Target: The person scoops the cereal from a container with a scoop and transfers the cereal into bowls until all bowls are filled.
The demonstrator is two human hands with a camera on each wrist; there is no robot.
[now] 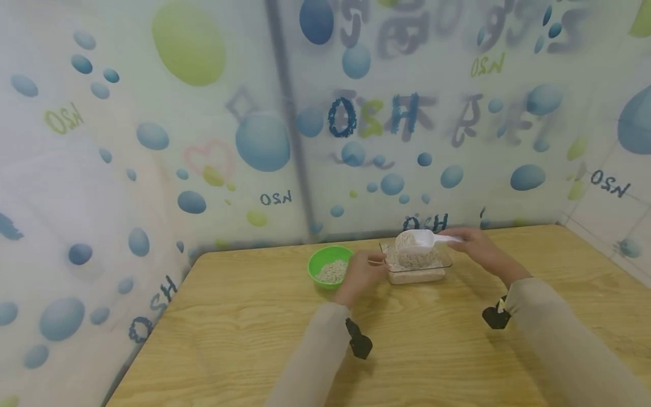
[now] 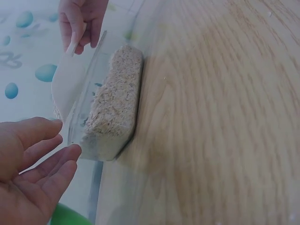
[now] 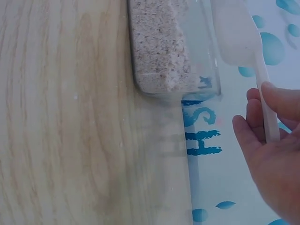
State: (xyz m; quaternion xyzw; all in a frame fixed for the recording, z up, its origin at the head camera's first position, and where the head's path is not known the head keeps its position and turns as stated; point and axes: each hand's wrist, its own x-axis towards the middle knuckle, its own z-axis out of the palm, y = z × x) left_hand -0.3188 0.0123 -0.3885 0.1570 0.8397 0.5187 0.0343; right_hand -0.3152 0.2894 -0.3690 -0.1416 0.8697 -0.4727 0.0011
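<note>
My right hand [image 1: 480,249] grips the handle of a white scoop [image 3: 236,37], thumb on one side and fingers on the other. The scoop is held over a clear rectangular container [image 1: 417,277], with oat flakes [image 1: 407,242] in its bowl. More oat flakes [image 2: 119,84] fill the container's lower part. At the container's left end is my left hand [image 1: 362,275], its fingers loosely bent and fingertips right at the rim. Just left of that hand stands a green bowl [image 1: 316,261] with flakes inside, partly hidden by the hand.
The container and bowl stand near the far edge of a wooden table [image 1: 244,328]. Behind it hangs a pale curtain [image 1: 244,226] with blue and green dots and lettering. A tiled wall [image 1: 610,226] borders the right side.
</note>
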